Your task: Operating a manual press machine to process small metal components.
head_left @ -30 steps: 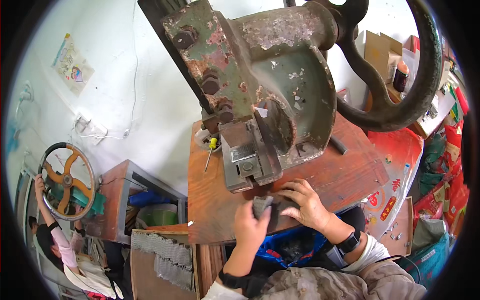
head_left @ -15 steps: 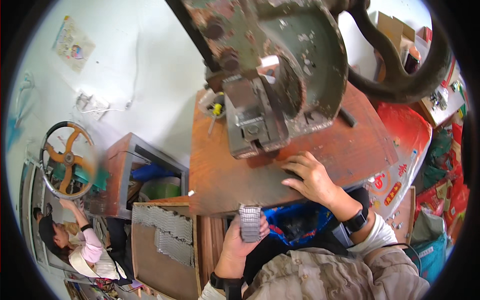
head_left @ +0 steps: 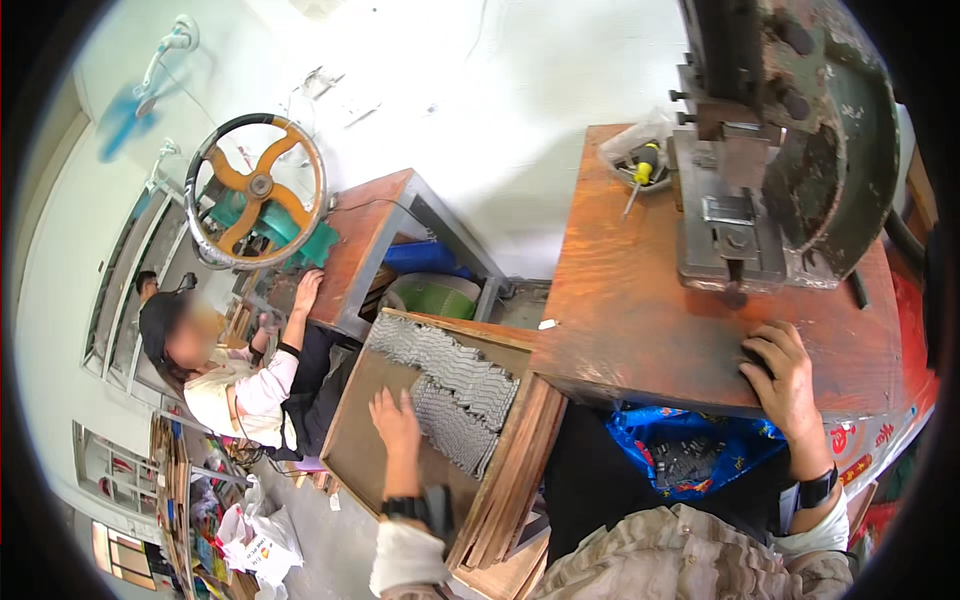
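My left hand [head_left: 398,430] is over a shallow wooden tray [head_left: 345,455], its fingers apart and holding nothing visible. Beside its fingertips, rows of small grey metal pieces [head_left: 455,425] lie packed side by side in the tray. My right hand [head_left: 782,378] rests at the front edge of the wooden table [head_left: 630,310], fingers loosely bent, thumb apart, nothing in it. Beyond that hand stands a worn green press [head_left: 850,150], with a metal die block [head_left: 735,240] at its base. A blue bag [head_left: 640,445] holding small dark metal pieces [head_left: 690,460] lies below the table edge.
A yellow-handled screwdriver [head_left: 645,165] sits in a plastic container at the table's back left. The tray rests on stacked wooden boards [head_left: 515,470]. At left, a co-worker [head_left: 235,395] sits near a large handwheel [head_left: 260,185]. White plastic bags [head_left: 262,540] are on the floor.
My left hand has moved left from the table edge to the tray and let go of the stack of metal pieces. The view has swung left. My right hand remains at the table edge.
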The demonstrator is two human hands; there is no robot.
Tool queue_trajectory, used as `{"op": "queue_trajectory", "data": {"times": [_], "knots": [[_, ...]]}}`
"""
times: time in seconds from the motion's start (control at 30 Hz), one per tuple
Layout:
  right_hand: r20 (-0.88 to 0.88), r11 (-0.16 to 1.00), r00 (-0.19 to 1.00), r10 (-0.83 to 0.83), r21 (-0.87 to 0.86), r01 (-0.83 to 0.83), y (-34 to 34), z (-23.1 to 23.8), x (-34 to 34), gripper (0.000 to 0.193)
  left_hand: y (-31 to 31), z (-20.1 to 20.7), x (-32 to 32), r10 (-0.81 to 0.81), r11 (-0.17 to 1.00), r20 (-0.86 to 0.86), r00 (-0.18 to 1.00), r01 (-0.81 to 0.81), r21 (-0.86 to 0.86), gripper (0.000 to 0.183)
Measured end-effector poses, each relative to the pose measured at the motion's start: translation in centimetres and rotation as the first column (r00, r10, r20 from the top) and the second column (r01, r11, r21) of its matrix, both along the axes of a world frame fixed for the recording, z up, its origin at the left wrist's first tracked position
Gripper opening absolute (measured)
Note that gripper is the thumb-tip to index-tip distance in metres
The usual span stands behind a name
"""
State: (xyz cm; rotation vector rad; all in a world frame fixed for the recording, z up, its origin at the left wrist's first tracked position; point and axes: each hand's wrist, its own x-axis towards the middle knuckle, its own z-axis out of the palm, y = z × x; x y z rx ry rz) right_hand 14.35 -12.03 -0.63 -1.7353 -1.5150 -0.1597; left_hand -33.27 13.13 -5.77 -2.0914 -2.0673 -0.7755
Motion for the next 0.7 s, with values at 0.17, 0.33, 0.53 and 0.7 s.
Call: {"op": "queue_trajectory", "data": {"times": [0.17,0.33,0.53,0.7], "knots": [[0.011,0.999,1.0,-0.021,-0.034,0.021,0.2,-0.1,-0.3,0.026,3.9,-2.6,-4.5,-0.072,0.893,0.01,0.997,0.069,-0.445,0.044],[0.064,0.997,0.997,-0.048,-0.059,0.052,0.5,0.2,-0.7,0.024,2.6,-0.7,-2.9,-0.153,0.938,0.159,0.975,0.194,-0.287,0.027],[0.062,0.997,0.997,-0.048,-0.054,0.052,0.6,0.4,-1.1,0.022,2.8,2.4,-2.8,-0.071,0.774,0.578,0.813,0.41,-0.483,0.032],[0.067,0.996,0.996,-0.064,-0.053,0.067,0.6,0.4,-1.2,0.022,3.2,2.2,-2.7,-0.044,0.763,0.582,0.812,0.403,-0.506,0.032]]}}
